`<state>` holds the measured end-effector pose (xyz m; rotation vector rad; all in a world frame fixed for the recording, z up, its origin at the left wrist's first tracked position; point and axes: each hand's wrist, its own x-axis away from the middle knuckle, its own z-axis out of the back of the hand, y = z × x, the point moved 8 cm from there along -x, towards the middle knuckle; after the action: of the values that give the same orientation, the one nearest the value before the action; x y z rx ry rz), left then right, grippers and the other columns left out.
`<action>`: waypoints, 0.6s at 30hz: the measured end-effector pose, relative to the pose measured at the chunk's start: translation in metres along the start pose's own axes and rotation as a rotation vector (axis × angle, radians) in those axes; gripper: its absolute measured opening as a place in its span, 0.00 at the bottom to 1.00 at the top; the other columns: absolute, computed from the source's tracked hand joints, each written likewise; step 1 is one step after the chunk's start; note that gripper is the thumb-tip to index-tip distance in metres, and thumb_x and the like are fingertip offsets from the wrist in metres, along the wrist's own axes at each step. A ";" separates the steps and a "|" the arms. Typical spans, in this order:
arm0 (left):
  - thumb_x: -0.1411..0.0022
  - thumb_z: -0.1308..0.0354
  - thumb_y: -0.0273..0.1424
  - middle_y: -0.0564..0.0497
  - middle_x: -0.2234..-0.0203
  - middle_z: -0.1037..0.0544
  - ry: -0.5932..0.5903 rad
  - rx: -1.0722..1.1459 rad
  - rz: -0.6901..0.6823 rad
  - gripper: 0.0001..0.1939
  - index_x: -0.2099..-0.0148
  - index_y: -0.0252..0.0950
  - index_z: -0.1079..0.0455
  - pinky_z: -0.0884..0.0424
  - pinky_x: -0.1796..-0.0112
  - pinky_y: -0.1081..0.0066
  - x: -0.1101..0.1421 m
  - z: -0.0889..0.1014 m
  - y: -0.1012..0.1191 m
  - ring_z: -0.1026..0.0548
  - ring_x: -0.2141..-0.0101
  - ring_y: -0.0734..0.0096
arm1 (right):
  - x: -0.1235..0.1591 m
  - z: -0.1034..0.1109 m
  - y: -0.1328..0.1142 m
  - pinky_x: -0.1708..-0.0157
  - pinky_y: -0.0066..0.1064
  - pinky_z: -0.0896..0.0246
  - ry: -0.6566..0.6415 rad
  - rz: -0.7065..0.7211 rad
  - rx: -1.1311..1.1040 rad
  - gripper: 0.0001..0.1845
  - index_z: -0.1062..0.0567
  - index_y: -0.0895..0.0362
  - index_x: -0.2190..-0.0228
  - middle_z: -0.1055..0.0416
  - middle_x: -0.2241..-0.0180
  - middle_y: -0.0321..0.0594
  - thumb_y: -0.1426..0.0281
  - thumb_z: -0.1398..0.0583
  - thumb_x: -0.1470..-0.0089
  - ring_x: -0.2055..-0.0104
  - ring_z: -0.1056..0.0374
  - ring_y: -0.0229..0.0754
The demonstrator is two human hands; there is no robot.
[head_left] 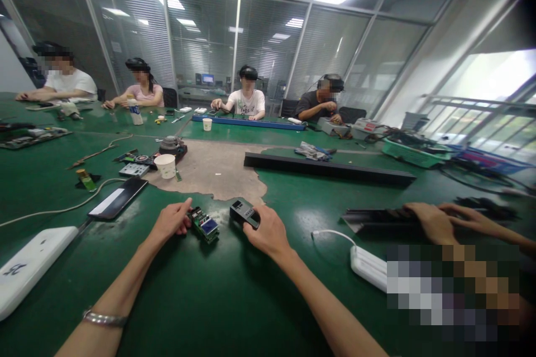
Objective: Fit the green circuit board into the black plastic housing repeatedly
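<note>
My left hand [170,222] curls at the circuit board [204,225] — gripping or not, I can't tell. Right of it, my right hand [270,232] holds the dark casing [240,212] endwise — perhaps so its face shows.

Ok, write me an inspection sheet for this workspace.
Surface: green tabletop, with a worn pale patch.
Things: circuit board with small screen; black device.
Clutter: paper cup, phone, long black bar.
Hands: left hand at the board's edge; right hand gripping the device.
Cables: pale cable at left; short white lead at right.
Surroundings: four people seated opposite; another person's hands at right.
</note>
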<state>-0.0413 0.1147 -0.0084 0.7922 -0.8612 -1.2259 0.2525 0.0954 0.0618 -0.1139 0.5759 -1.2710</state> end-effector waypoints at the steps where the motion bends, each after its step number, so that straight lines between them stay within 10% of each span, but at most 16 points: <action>1: 0.44 0.56 0.61 0.47 0.80 0.22 0.000 0.000 0.006 0.39 0.54 0.30 0.29 0.32 0.82 0.72 0.000 0.000 0.000 0.26 0.83 0.67 | 0.003 -0.002 0.003 0.56 0.33 0.43 0.010 0.006 0.006 0.17 0.28 0.58 0.60 0.30 0.60 0.44 0.66 0.41 0.53 0.57 0.36 0.46; 9: 0.44 0.53 0.60 0.45 0.77 0.22 -0.099 0.039 0.046 0.36 0.57 0.30 0.31 0.32 0.81 0.72 0.009 -0.010 0.010 0.24 0.81 0.65 | 0.015 0.000 0.011 0.52 0.42 0.42 0.145 0.069 -0.062 0.30 0.34 0.59 0.48 0.33 0.56 0.48 0.60 0.40 0.52 0.54 0.38 0.51; 18: 0.48 0.48 0.60 0.46 0.78 0.22 -0.095 0.125 0.136 0.34 0.60 0.31 0.30 0.32 0.80 0.73 0.014 -0.016 0.009 0.24 0.80 0.66 | 0.013 0.001 0.017 0.55 0.38 0.40 0.155 0.062 -0.099 0.19 0.28 0.57 0.56 0.31 0.61 0.45 0.63 0.41 0.49 0.58 0.36 0.48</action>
<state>-0.0219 0.1028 -0.0064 0.7670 -1.0599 -1.1047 0.2704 0.0886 0.0512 -0.0793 0.7702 -1.1976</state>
